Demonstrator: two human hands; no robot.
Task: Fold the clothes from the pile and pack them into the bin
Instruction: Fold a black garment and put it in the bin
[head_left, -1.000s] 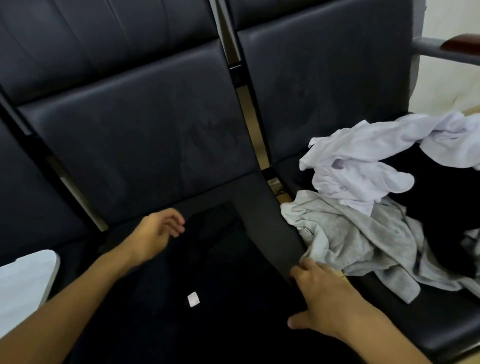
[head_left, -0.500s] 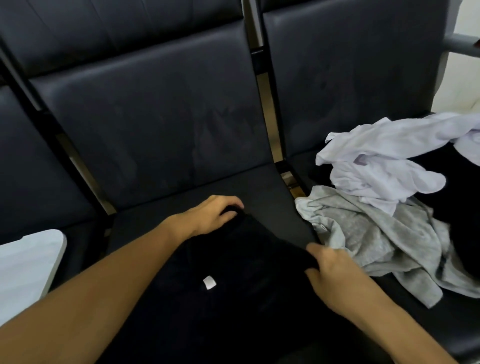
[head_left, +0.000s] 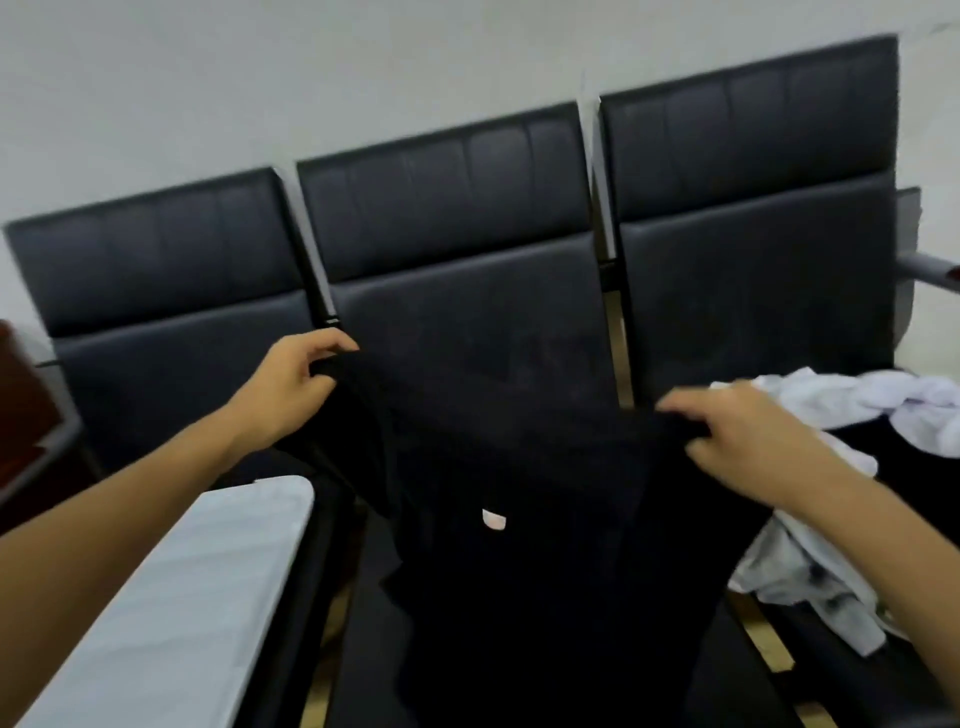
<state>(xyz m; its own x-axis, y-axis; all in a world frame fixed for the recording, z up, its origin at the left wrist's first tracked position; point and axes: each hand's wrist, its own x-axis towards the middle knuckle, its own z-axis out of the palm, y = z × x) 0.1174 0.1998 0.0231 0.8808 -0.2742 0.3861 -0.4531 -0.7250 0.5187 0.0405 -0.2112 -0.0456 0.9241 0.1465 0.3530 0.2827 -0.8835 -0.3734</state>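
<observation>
Head camera looks down at a black garment (head_left: 519, 519) held up over the middle seat (head_left: 467, 332). Its top edge is pinched at each end, by the left hand (head_left: 291, 387) and by the right hand (head_left: 737, 436), fingers curled tight on the cloth. To fold it well, I think both hands should keep the edge level and lay it flat on the seat. A pile of white and grey clothes (head_left: 852, 415) sits on the right seat, touching the garment. A white bin (head_left: 171, 597) waits at the left.
</observation>
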